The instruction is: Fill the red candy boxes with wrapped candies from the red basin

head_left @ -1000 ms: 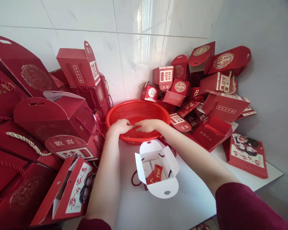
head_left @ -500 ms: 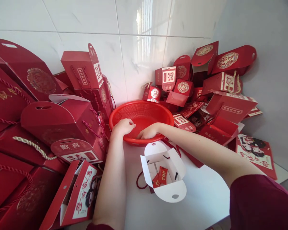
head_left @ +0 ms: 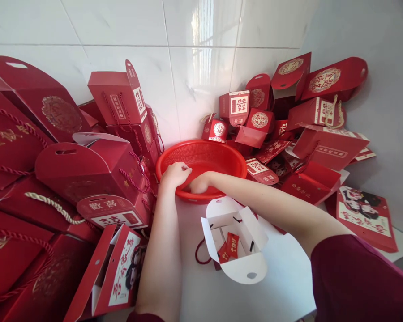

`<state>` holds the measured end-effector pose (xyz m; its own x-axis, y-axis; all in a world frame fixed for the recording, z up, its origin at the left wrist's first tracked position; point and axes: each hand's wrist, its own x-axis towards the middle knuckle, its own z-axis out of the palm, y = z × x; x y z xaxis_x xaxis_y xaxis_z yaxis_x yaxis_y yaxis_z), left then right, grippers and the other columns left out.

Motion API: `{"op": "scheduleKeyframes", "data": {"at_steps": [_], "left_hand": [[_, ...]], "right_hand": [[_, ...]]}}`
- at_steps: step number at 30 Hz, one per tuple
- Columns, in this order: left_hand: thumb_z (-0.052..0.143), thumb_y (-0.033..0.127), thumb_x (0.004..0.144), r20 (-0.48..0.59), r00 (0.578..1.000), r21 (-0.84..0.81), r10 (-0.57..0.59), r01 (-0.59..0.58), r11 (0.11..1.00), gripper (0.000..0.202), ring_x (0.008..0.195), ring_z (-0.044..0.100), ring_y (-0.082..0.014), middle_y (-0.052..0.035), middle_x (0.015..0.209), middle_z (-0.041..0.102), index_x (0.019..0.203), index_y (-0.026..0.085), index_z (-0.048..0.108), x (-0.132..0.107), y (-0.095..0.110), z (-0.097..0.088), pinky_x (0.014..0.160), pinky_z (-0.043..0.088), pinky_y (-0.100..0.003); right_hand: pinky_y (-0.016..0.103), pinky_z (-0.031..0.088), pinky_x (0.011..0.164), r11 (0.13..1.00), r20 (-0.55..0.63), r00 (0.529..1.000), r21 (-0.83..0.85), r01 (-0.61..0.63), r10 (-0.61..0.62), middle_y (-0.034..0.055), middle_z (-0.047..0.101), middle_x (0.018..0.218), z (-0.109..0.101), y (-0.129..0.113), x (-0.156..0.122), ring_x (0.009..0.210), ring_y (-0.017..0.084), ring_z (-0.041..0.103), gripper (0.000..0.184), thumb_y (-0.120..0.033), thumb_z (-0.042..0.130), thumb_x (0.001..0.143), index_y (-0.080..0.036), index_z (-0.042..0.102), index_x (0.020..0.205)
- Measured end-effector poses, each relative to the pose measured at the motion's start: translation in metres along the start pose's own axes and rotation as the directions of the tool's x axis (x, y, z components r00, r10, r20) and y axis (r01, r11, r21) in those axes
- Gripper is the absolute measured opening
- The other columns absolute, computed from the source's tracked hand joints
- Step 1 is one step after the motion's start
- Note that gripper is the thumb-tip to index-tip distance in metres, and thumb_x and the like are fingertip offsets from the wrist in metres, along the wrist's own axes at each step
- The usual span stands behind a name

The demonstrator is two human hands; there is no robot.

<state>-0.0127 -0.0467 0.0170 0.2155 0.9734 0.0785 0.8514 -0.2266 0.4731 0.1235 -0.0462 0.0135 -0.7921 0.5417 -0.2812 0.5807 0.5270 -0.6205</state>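
Note:
A red plastic basket [head_left: 221, 152] with perforated sides stands against the wall. My left hand [head_left: 175, 173] is over its near left side, fingers curled closed; what they hold, if anything, is hidden. Down inside the basket, near the front rim, is my right hand [head_left: 199, 182], its fingers out of sight behind the wrist and rim. Just in front of the basket stands an open gift box [head_left: 243, 268], white inside, its flaps spread. Small red packets [head_left: 233, 245] with gold characters lie in it, and a dark red cord handle [head_left: 199, 252] loops out at its left.
Red gift boxes [head_left: 87, 165] with rope handles are stacked high on the left, close to my left forearm. More red boxes [head_left: 329, 147] pile up loosely on the right, beside a grey wall. Behind the basket rises a tiled wall [head_left: 127, 22].
The view has shifted slightly, so most things sit a little farther right. My right hand has moved slightly left inside the basket. The left hand remains at the basket's left side.

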Motion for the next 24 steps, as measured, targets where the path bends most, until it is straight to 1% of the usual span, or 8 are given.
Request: {"op": "scheduleKeyframes", "data": {"at_steps": [2,4,7,10,13,17,20,24], "left_hand": [[0.057,0.037,0.088,-0.006,1.0,-0.011,0.0,0.0,1.0,0.024,0.09,0.071,-0.0222,-0.0095,0.097,0.077,0.096,0.021,0.074,0.0,0.0,0.0,0.081,0.051,-0.03],[0.059,0.037,0.087,-0.007,1.0,-0.018,0.001,-0.001,1.0,0.024,0.09,0.072,-0.0224,-0.01,0.097,0.077,0.096,0.02,0.074,0.001,0.0,0.0,0.08,0.052,-0.03],[0.059,0.037,0.087,-0.01,1.0,-0.025,0.002,-0.002,1.0,0.024,0.09,0.072,-0.0226,-0.0097,0.097,0.077,0.095,0.02,0.074,0.001,0.0,0.0,0.08,0.052,-0.03],[0.06,0.037,0.087,-0.014,1.0,-0.029,0.001,-0.001,1.0,0.023,0.091,0.071,-0.0227,-0.0089,0.096,0.077,0.093,0.021,0.074,0.0,0.001,-0.001,0.081,0.051,-0.03],[0.06,0.038,0.086,-0.022,1.0,-0.034,0.0,-0.001,0.999,0.022,0.092,0.071,-0.0234,-0.0088,0.095,0.077,0.091,0.021,0.074,0.0,0.001,-0.002,0.083,0.05,-0.031],[0.062,0.036,0.086,-0.024,1.0,-0.066,0.008,-0.009,0.998,0.02,0.09,0.071,-0.0229,-0.0078,0.087,0.077,0.088,0.02,0.073,0.0,0.002,-0.002,0.082,0.051,-0.029],[0.059,0.031,0.087,-0.014,0.998,-0.12,0.054,-0.055,0.991,0.018,0.086,0.072,-0.0215,-0.0066,0.083,0.077,0.087,0.019,0.072,-0.002,0.007,-0.005,0.08,0.051,-0.028],[0.053,0.033,0.09,0.022,0.984,-0.224,0.175,-0.166,0.96,0.024,0.084,0.072,-0.0183,-0.0052,0.088,0.077,0.087,0.018,0.071,-0.012,0.023,-0.017,0.081,0.052,-0.026]], "right_hand": [[0.031,0.054,0.084,0.998,0.107,0.994,0.057,0.004,-0.01,0.0029,0.075,0.093,0.0,-0.002,-0.004,0.088,0.021,0.069,0.036,-0.003,0.06,0.065,-0.016,0.074,0.095],[0.029,0.055,0.08,0.993,0.168,0.986,0.115,-0.004,-0.015,0.0037,0.075,0.096,-0.002,-0.002,-0.01,0.085,0.018,0.069,0.036,-0.003,0.055,0.068,-0.014,0.074,0.096],[0.028,0.055,0.07,0.983,0.191,0.982,0.18,-0.028,-0.007,0.0071,0.074,0.102,-0.006,0.0,-0.02,0.08,0.017,0.069,0.038,-0.007,0.052,0.073,-0.012,0.071,0.105],[0.027,0.055,0.071,0.978,0.165,0.986,0.207,-0.021,-0.014,0.0071,0.073,0.107,-0.012,-0.001,-0.034,0.085,0.018,0.069,0.046,-0.007,0.058,0.07,-0.012,0.069,0.114],[0.025,0.054,0.077,0.966,0.061,0.997,0.256,0.027,-0.044,0.0043,0.073,0.103,-0.017,-0.003,-0.054,0.091,0.017,0.067,0.044,-0.007,0.064,0.068,-0.014,0.07,0.111],[0.026,0.056,0.077,0.887,-0.129,0.991,0.456,0.08,-0.024,0.0021,0.072,0.093,-0.011,-0.002,-0.083,0.082,0.015,0.067,0.03,-0.016,0.068,0.072,-0.014,0.072,0.102],[0.028,0.057,0.078,0.825,-0.262,0.965,0.551,0.124,0.029,0.0015,0.072,0.084,0.0,0.002,-0.098,0.077,0.014,0.068,0.027,-0.021,0.072,0.073,-0.013,0.073,0.099],[0.028,0.057,0.074,0.798,-0.401,0.908,0.584,0.152,0.12,0.0023,0.072,0.075,0.012,0.011,-0.105,0.071,0.014,0.069,0.022,-0.027,0.074,0.075,-0.013,0.071,0.092]]}}
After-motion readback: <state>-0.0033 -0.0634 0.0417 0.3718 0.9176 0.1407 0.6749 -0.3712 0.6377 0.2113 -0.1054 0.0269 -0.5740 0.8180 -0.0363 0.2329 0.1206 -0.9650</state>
